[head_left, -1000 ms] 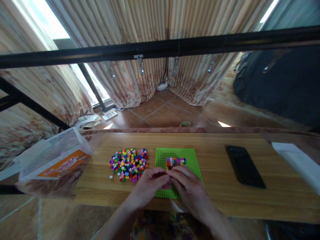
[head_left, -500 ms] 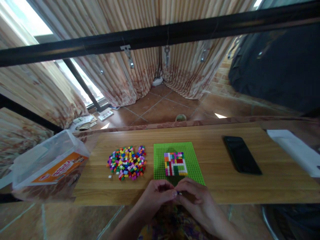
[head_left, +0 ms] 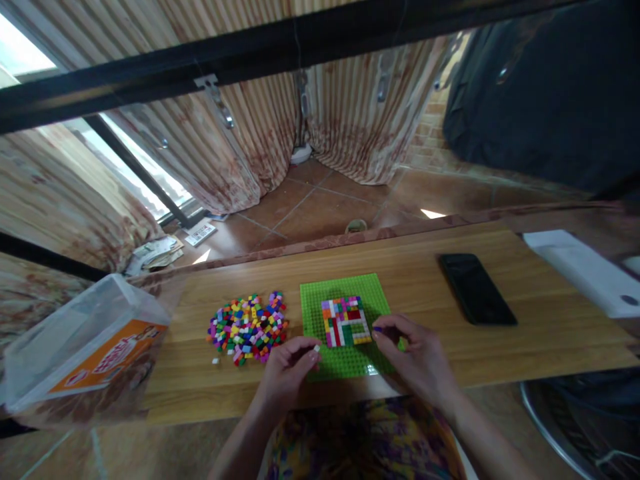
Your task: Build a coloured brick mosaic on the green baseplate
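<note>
A green studded baseplate [head_left: 313,297] lies on the wooden table, carrying a square patch of colourful toy bricks [head_left: 346,321] around its middle. My left hand [head_left: 289,367] pinches a small white brick [head_left: 317,348] between thumb and fingertips, over the plate's left edge. At the patch's lower right corner, my right hand [head_left: 413,350] holds a small dark purple or blue brick [head_left: 377,329]; whether it touches the plate I cannot tell. Left of the plate spreads a pile of loose bricks [head_left: 247,327] in many colours, with one white brick [head_left: 215,361] lying apart in front.
A clear plastic box [head_left: 85,347] with an orange label stands at the table's left end. On the right lie a black phone [head_left: 477,290] and white paper [head_left: 580,270]. A dark metal bar [head_left: 260,50] crosses beyond the table, before striped curtains.
My hands, together in front of the plate before, have moved apart: the left toward the plate's left edge, the right up to the patch's right side. The camera view has shifted and tilted slightly.
</note>
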The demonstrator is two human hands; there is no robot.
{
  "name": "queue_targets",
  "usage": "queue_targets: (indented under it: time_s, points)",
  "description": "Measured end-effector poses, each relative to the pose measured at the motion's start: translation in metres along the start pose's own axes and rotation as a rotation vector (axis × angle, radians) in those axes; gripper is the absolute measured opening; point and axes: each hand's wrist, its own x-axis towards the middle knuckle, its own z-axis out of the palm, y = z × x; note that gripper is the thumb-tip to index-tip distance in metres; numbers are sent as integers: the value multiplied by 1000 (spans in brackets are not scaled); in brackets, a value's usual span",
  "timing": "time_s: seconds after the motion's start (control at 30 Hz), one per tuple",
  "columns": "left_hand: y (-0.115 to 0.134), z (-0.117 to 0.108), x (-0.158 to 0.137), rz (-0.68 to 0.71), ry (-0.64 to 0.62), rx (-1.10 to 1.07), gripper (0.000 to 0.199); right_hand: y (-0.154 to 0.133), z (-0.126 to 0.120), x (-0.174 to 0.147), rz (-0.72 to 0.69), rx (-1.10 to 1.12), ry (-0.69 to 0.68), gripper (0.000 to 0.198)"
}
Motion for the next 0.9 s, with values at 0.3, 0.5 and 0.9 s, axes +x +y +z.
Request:
queue_targets:
  time_s: [0.3, 0.5, 0.9]
  points:
    - [-11, -2, 7, 27, 91, 1, 30, 8, 7, 10, 81, 94, 155, 18]
    - [-20, 0, 8, 75, 121, 75, 22, 7, 13, 14, 80, 93, 101, 23]
    - [-17, 3, 7, 96, 168, 159, 17, 16, 30, 30, -69, 11, 116, 13]
